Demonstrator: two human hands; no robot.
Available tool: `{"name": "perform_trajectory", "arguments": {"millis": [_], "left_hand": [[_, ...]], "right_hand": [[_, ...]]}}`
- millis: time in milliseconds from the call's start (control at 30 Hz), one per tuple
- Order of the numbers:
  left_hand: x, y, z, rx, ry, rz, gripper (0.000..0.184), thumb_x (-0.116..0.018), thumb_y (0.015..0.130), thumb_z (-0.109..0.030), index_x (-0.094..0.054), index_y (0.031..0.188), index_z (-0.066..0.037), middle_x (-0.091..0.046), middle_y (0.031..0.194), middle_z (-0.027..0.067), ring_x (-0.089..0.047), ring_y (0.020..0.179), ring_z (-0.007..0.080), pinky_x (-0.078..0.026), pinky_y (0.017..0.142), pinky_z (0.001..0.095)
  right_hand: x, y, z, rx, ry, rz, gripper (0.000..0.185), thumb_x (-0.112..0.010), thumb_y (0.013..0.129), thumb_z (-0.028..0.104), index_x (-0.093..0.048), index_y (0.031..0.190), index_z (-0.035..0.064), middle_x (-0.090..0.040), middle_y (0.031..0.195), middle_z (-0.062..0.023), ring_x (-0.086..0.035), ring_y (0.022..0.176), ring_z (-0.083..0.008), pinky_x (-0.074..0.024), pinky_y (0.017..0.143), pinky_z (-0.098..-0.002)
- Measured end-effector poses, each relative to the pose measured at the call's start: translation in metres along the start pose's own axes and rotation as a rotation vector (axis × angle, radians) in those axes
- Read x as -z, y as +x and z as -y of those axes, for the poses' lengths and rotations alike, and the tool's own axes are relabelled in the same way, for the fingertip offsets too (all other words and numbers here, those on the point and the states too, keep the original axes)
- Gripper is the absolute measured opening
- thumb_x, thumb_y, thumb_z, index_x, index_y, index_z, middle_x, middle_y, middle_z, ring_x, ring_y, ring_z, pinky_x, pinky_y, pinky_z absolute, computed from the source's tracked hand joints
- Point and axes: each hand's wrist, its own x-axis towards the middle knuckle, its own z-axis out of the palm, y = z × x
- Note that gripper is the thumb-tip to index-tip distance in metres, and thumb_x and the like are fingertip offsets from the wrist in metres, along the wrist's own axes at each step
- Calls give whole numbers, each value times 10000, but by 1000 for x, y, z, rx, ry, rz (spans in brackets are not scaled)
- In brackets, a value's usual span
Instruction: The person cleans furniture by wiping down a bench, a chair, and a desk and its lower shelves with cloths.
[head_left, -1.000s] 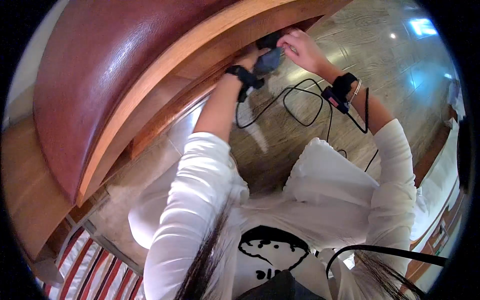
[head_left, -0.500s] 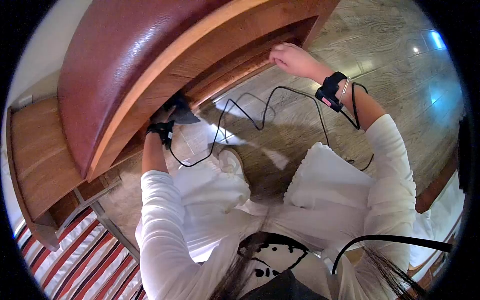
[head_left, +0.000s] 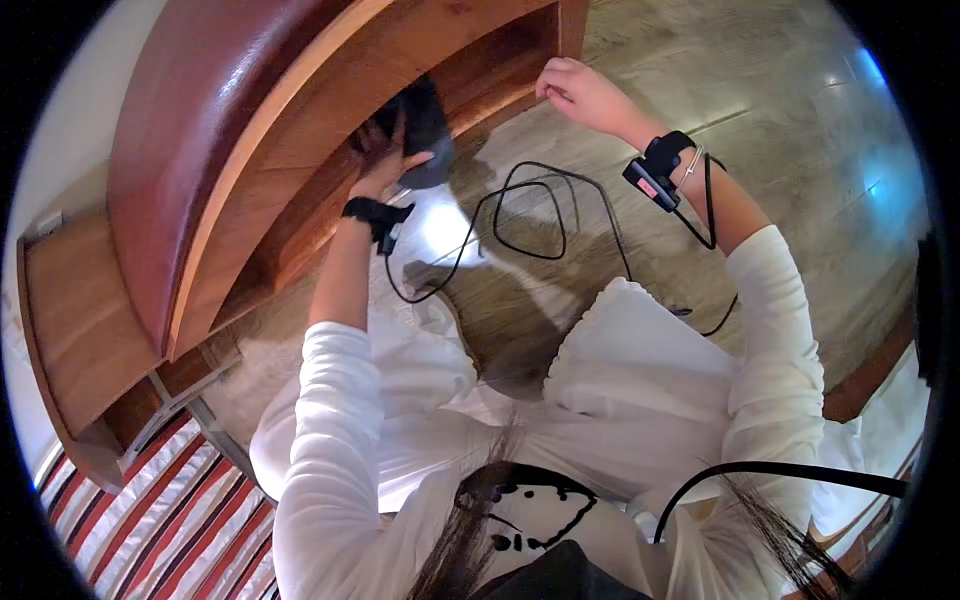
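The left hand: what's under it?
A dark item shows partly beneath the left hand. What the hand covers, and anything under the item, cannot be seen.

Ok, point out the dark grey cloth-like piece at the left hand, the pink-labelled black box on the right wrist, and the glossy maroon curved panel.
Grey piece [head_left: 430,128]: head view, exposed side.
Black box [head_left: 652,187]: head view, casing.
Maroon panel [head_left: 185,150]: head view, broad face.

Cloth [head_left: 428,135] under the left hand [head_left: 380,160] at the ledge [head_left: 500,110], right hand [head_left: 585,93] farther right, cable [head_left: 540,164] between them
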Motion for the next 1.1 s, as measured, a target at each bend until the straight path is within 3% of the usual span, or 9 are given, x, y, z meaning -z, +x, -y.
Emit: {"name": "perform_trajectory", "arguments": {"millis": [100, 167, 233, 300, 367, 867, 967, 1033, 1100], "left_hand": [[-50, 63, -36, -349, -510, -60, 928, -580, 705, -532, -84, 1375, -124, -102, 1383, 257, -50, 1297, 357, -51, 1054, 368], [3, 44, -68, -332, -836, 203, 929, -548, 706, -570, -84, 1373, -118, -124, 1368, 278, -84, 1290, 367, -90, 1053, 334], [-33, 77, -91, -291, -686, 33, 780, -529, 718, -569, -203, 1350, -250, -74, 1393, 241, -36, 1284, 410, -119, 1004, 550], [-9, 64, -119, 0, -65, -196, 738, -566, 713, -497, -228, 1339, -302, -91, 1400, 217, -66, 1285, 404, -108, 951, 640], [-17, 69, -108, -33, -23, -240, 699, -569, 724, -415, -229, 1332, -346, -93, 1402, 213, -70, 1287, 395, -101, 902, 692], [-12, -43, 79, -121, 177, 223, 715, -521, 785, -291, -103, 1365, -304, 32, 1420, 167, -77, 1297, 363, -128, 1013, 550], [23, -80, 99, -16, 104, 296, 684, -533, 794, -254, -155, 1364, -229, -98, 1412, 160, -179, 1279, 330, -217, 1012, 480], [18, -98, 136, -286, 63, 295, 546, -524, 800, -287, -323, 1299, -201, -297, 1329, 188, -322, 1203, 342, -274, 995, 424], [43, -135, 150, -155, -341, 184, 467, -548, 774, -229, -441, 1204, -82, -518, 1100, 205, -519, 979, 318, -423, 833, 366]], "right_hand": [[-2, -1, 3, 27, 9, 6, 81, -503, 743, 84, -537, 797, 36, -524, 806, -112, -512, 814, -294, -424, 709, -362], [-1, -8, -2, 14, 15, -11, 84, -502, 745, 77, -535, 806, 30, -519, 801, -119, -511, 802, -295, -423, 703, -362], [-2, -6, -6, 40, 47, 4, 85, -500, 743, 64, -535, 811, 26, -511, 791, -125, -508, 792, -296, -421, 702, -357], [-8, 4, -3, 80, 76, 29, 85, -499, 741, 55, -536, 811, 24, -507, 787, -126, -507, 790, -298, -419, 705, -350], [-16, 13, 1, -70, 156, 71, 88, -497, 738, 36, -541, 813, 21, -512, 798, -125, -510, 792, -298, -423, 699, -333], [-23, 24, 24, 111, 61, 343, 97, -474, 766, 40, -518, 840, -4, -508, 849, -126, -512, 730, -268, -422, 639, -328], [-15, 30, 48, 8, 18, 465, 101, -472, 768, 44, -517, 843, -5, -506, 843, -131, -516, 740, -284, -423, 644, -336], [-13, 34, 61, 1, 31, 490, 100, -472, 767, 43, -520, 842, -3, -508, 844, -134, -520, 758, -292, -424, 652, -338], [-12, 39, 75, -13, 50, 517, 99, -471, 767, 42, -523, 840, 0, -510, 845, -136, -523, 776, -299, -424, 661, -339]]}}
